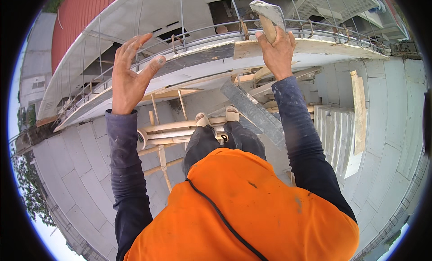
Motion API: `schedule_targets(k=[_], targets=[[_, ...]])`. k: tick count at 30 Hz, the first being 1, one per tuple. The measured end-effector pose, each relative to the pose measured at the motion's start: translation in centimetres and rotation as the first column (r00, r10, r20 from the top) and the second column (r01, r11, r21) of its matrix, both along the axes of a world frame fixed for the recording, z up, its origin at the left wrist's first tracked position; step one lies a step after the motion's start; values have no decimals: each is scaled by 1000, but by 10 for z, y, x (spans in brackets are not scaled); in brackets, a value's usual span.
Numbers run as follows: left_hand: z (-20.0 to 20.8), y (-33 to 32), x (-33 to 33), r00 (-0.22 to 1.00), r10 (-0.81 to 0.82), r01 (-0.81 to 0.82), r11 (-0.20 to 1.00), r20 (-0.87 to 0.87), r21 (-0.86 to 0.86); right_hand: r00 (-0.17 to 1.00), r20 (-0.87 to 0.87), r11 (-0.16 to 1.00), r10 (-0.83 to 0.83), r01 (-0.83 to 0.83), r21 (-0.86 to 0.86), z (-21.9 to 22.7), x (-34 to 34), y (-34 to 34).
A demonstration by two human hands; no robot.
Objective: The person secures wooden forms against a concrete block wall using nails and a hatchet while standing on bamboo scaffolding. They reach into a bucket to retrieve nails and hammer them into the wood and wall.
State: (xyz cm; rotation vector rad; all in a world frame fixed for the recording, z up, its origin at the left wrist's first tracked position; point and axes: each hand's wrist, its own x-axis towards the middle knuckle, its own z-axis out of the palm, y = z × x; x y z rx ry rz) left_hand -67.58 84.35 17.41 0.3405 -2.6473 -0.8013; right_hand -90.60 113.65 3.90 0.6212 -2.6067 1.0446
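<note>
In my right hand point(278, 54) is a hatchet point(268, 29), its wooden handle gripped close under the grey metal head. The head stands above the upper edge of a curved board form point(265, 48), in front of the steel bars. My left hand point(131, 76) is raised over the left part of the form, holding nothing, with thumb and fingers apart. Between the hands, a dark board point(198, 57) meets the lighter one along the curve. Steel rebar point(207, 41) runs behind the boards, tied to thin upright rods. Whether the left fingers touch anything is hard to tell.
My feet point(217, 117) stand on wooden poles point(180, 125) of a scaffold, high over a lower level. A grey plank point(252, 110) slants down beside my right foot. Pale blocks point(333, 132) are stacked at the right near an upright board point(358, 112). Block walls surround me.
</note>
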Motion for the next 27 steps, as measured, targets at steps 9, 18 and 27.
schedule_targets(k=[9,18,27], targets=[[-100,-114,14,907,61,133,898,417,-420,981,143,990,-133,124,66,17,-34,45],[-107,-116,13,906,51,123,918,421,-377,907,421,970,-9,110,-218,18,-32,33],[-106,-123,13,920,35,100,941,390,-322,950,309,996,-36,58,-62,16,-37,32]])
